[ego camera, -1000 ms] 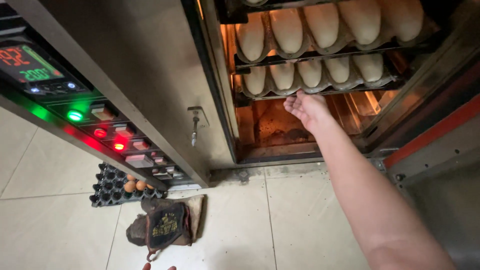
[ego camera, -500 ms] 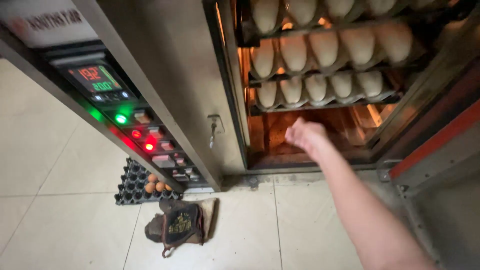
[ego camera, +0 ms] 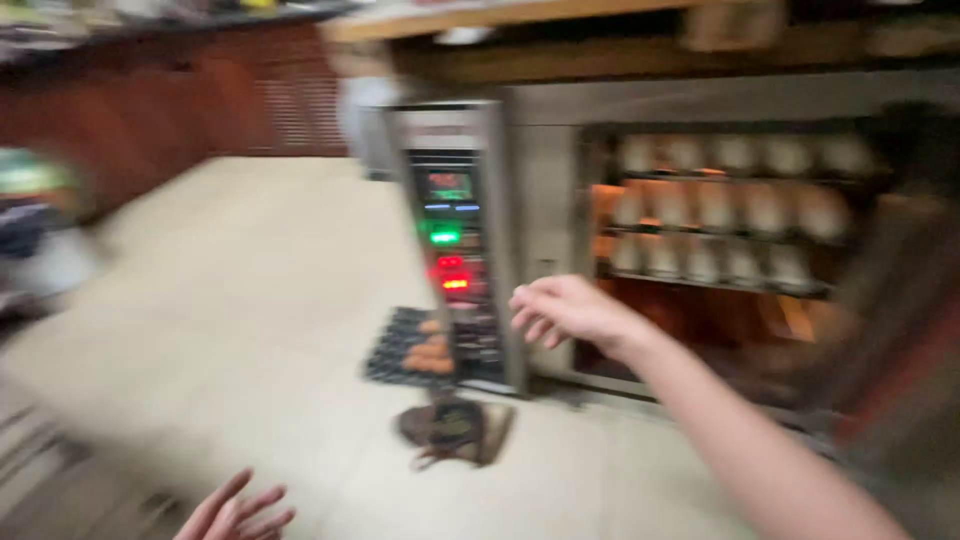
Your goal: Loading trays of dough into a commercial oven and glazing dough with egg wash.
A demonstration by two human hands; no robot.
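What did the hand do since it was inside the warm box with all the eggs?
The right hand came out of the egg cabinet and now hangs open in front of it, holding nothing. The left hand shows at the bottom edge, open. Eggs stay on their racks, the dark tray on the floor.

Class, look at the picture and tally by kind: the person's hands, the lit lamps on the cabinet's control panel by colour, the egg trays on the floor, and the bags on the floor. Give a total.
Hands: 2, the left hand and the right hand, both empty
Green lamp: 1
Red lamps: 2
Egg tray on the floor: 1
Brown bag: 1
Total: 7
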